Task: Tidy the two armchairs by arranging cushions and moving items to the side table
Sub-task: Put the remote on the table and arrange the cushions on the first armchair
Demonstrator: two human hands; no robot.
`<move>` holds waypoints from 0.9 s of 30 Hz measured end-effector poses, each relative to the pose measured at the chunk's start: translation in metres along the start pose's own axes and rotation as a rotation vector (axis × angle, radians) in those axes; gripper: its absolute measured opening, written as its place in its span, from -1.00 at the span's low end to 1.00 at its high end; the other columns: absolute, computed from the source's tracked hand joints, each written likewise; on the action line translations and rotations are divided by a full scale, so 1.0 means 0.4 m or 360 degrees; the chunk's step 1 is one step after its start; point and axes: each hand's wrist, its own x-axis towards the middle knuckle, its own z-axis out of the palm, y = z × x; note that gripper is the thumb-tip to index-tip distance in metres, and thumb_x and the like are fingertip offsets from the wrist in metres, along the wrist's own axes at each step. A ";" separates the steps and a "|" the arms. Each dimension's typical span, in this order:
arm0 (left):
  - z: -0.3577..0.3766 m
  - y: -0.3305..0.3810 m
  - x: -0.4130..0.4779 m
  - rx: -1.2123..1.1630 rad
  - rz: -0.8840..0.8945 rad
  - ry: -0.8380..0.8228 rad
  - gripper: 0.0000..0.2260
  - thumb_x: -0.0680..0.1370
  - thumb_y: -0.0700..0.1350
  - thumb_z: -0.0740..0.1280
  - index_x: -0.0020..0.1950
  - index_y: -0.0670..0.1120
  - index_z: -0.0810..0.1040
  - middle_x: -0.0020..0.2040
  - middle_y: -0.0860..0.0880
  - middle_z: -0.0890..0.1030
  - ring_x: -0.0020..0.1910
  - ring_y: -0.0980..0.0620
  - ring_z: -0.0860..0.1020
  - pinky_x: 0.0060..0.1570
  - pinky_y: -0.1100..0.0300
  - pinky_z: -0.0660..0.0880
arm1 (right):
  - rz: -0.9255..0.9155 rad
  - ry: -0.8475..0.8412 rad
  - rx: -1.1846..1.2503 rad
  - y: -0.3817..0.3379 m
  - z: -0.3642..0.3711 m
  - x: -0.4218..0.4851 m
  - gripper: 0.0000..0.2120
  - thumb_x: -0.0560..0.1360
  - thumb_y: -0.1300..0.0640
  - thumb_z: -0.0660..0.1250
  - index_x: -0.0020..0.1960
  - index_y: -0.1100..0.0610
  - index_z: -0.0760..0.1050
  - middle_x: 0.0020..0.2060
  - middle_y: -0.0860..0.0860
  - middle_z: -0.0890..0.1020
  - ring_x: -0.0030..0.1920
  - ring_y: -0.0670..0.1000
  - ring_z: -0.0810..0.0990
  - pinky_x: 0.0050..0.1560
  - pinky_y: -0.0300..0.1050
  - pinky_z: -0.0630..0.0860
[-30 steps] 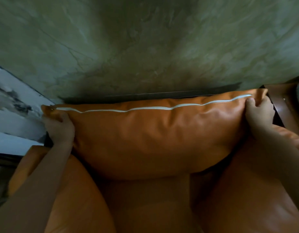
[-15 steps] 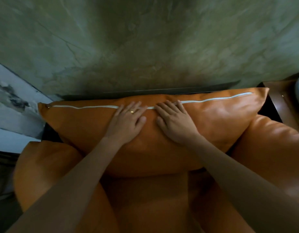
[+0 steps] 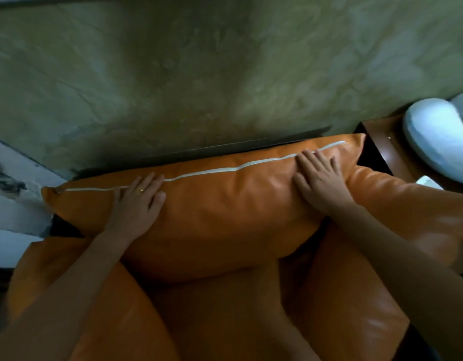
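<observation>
The long orange leather cushion with a white piped seam along its top edge stands upright at the back of the orange leather armchair, leaning against the mottled green wall and spanning the gap between the two padded arms. At its left end, one corner pokes out beside a pale grey-and-white panel. The left hand lies flat on the left part of the cushion's front face, palm down; its fingers are straight and close together, their tips reaching the white seam, the thumb spread out to the side, and a thin gold ring shows on one finger. The right hand presses flat on the cushion near its right end, fingers straight and slightly fanned, tips touching the seam, gripping nothing. Just beyond the right corner sits a dark brown wooden side table, carrying a rounded pale blue-white object.
</observation>
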 end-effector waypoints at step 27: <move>0.075 1.110 0.069 -0.0596 0.1577 -0.0567 -0.12 0.45 0.20 0.49 0.62 -0.01 0.13 0.60 -0.06 0.19 0.56 0.02 0.17 0.44 0.31 0.08 | 0.1396 0.0542 0.1770 -0.045 0.277 -1.038 -0.07 0.36 -0.19 0.58 0.58 -0.18 0.16 0.49 -0.05 0.34 0.47 -0.04 0.35 0.43 0.14 0.39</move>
